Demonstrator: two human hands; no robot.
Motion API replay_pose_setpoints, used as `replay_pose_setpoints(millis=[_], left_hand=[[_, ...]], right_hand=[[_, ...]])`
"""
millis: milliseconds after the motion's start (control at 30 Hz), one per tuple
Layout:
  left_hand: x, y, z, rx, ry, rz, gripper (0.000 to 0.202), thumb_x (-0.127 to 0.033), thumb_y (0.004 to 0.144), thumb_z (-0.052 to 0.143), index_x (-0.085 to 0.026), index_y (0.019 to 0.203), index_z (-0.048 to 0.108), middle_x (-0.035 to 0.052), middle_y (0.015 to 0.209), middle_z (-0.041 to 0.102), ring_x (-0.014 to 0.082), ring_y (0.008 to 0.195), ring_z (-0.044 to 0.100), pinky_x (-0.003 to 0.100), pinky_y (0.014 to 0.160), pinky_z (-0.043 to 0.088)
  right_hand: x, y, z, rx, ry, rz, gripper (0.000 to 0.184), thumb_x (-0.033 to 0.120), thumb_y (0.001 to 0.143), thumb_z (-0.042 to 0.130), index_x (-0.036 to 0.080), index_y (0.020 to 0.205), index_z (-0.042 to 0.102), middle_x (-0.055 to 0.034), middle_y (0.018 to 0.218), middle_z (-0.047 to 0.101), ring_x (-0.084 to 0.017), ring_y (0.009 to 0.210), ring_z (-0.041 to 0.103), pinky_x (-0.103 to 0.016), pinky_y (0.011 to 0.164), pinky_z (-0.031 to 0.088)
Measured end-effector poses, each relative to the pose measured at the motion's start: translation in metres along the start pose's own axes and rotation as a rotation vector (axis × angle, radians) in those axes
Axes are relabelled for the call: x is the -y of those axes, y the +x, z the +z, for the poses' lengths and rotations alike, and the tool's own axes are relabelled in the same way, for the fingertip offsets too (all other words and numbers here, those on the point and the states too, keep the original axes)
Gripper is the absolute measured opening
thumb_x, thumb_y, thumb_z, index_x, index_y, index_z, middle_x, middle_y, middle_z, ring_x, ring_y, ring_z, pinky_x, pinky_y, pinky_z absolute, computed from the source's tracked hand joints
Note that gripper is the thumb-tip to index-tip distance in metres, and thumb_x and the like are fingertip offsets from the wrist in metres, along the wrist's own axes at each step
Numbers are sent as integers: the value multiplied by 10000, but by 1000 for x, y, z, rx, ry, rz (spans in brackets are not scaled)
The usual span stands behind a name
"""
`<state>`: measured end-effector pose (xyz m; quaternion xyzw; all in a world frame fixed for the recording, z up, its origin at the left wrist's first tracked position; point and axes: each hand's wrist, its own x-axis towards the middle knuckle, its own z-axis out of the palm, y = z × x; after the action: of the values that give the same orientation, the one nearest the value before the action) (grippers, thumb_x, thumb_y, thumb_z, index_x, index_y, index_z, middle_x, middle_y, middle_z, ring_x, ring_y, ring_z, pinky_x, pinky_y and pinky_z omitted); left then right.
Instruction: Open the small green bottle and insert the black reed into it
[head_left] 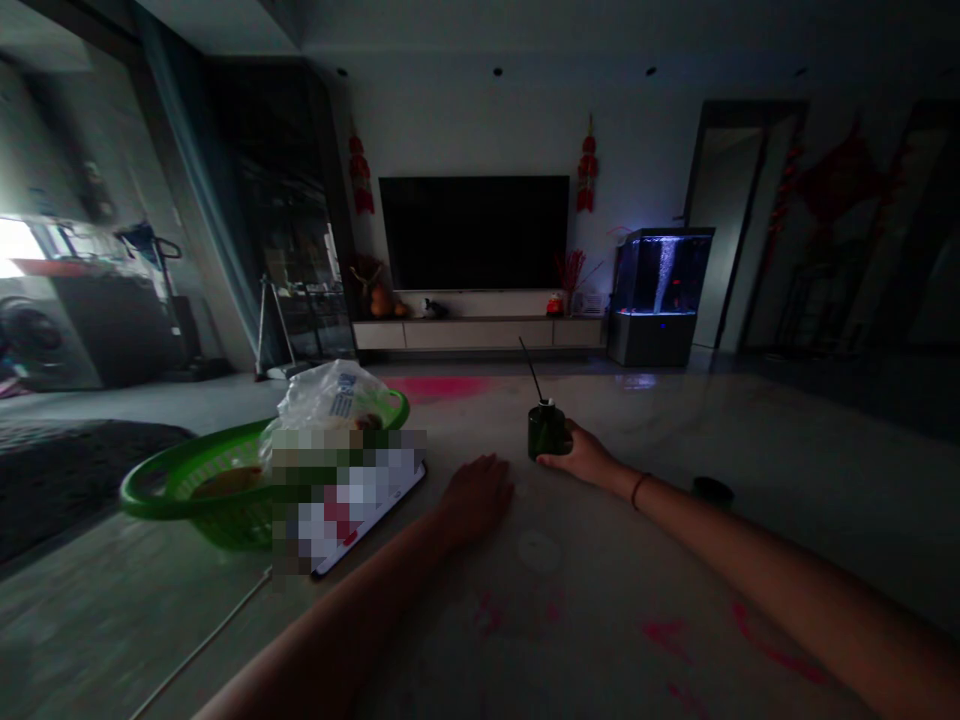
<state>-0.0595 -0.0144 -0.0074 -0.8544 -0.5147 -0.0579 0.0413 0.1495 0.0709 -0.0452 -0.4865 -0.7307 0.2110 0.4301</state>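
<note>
A dark green bottle [543,430] is noted upright to the right of the green basket [229,522], well apart from it, at the table [607,550]; whether its base is touching the surface cannot be determined. A thin dark stick [531,370] is seen standing tilted in the pale neck fitting.

The bottle is held by the right hand [589,455], which is closed about the body from the side away from the basket; part of the fingers is hidden behind it. The left hand [480,490] is laid palm down between the basket and the bottle, with its fingers extended, and nothing is seen held by it. A flat device [360,505] is found just beside the basket, on its right, and a dark short cylinder [712,490] is placed farther to the basket's right, beyond the bottle.

The bottle is judged to be rigid, probably of glass, fairly light and smooth enough to slip if gripped loosely. Breakage should be considered possible if it were dropped. A hold around the broad body is recommended. The stick is judged slender and weak, and should not be used as a handle; the contents could be spilled by tilting, as an opening is suspected at the neck.
</note>
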Motion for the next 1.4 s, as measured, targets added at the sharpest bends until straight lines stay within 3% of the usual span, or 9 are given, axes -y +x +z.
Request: replay_pose_setpoints(millis=[700,1033,1233,1400], left_hand=[[0,0,0,15,1,-8,480,-353,863,226,-97,1251,345,156,1325,354,225,1212,331,355,991,239],[-1,-1,-3,8,-21,-16,470,-359,863,228,-110,1242,354,149,1332,346,222,1216,324,346,1001,215],[0,0,-2,23,-34,-30,476,-368,862,227,-121,1252,343,136,1338,342,222,1227,306,359,1001,218],[1,1,1,16,-44,-27,478,-370,863,211,-120,1251,339,134,1345,331,222,1233,294,367,1003,212]], right_hand=[[-12,16,4,-31,43,-7,571,337,542,724,191,1026,459,-72,983,592,-193,861,581,-340,745,445],[-15,17,6,-14,51,8,579,363,561,696,181,1036,419,-82,1001,573,-193,894,561,-337,759,437],[-13,17,6,23,140,51,529,234,589,663,189,1054,415,-54,992,572,-187,928,548,-330,786,428],[-10,15,4,-14,103,42,559,302,544,708,175,1016,437,-58,948,584,-175,858,563,-310,739,442]])
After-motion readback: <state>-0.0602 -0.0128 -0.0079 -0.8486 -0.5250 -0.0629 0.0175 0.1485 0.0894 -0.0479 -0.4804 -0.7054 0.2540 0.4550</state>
